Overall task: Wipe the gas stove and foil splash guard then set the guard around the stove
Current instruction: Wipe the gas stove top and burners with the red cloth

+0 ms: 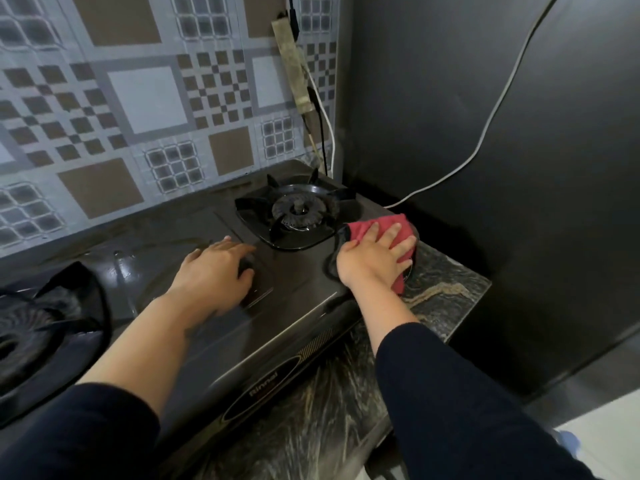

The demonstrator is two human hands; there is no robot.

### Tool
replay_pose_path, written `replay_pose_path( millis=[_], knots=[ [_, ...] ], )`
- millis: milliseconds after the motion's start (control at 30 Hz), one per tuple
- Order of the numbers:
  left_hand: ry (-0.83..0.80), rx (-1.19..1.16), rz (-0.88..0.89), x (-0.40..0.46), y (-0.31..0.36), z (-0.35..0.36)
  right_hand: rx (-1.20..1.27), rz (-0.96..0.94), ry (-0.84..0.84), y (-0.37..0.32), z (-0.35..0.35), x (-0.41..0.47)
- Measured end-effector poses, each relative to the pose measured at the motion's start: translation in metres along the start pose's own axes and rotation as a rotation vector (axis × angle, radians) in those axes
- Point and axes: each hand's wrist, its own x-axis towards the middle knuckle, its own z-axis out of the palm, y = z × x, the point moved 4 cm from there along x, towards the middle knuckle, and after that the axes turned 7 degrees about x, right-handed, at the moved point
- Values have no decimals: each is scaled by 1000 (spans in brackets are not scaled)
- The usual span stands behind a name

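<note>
A dark two-burner gas stove [298, 292] lies across the counter, its right burner [298, 211] at centre and its left burner [31, 327] at the left edge. My right hand [374, 258] presses a red cloth [381, 228] flat on the stove's right end, fingers spread over it. My left hand [214, 271] rests palm down on the stove top between the burners, holding nothing. A patterned foil sheet [138, 98] with squares and checks stands behind the stove; whether it is the splash guard or a wall covering I cannot tell.
The stove sits on a dark marbled counter [446, 289]. A dark panel [502, 150] rises close on the right. A white cable [485, 133] and a black cable [320, 133] hang in the back corner beside a grimy power strip [294, 64].
</note>
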Motion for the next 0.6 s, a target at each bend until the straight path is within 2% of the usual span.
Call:
replay_pose_path(
  millis=[167, 300, 467, 600],
  knots=[
    [-12, -8, 2, -11, -7, -2, -141, -213, -45, -28, 20, -58],
    [6, -23, -21, -20, -23, -4, -218, -298, -91, -52, 36, -96],
    [28, -16, -58, -33, -58, -7, -275, -503, -229, -88, 56, -147],
    [14, 2, -74, -38, -86, -14, -360, -701, -299, -95, 40, -136]
  ],
)
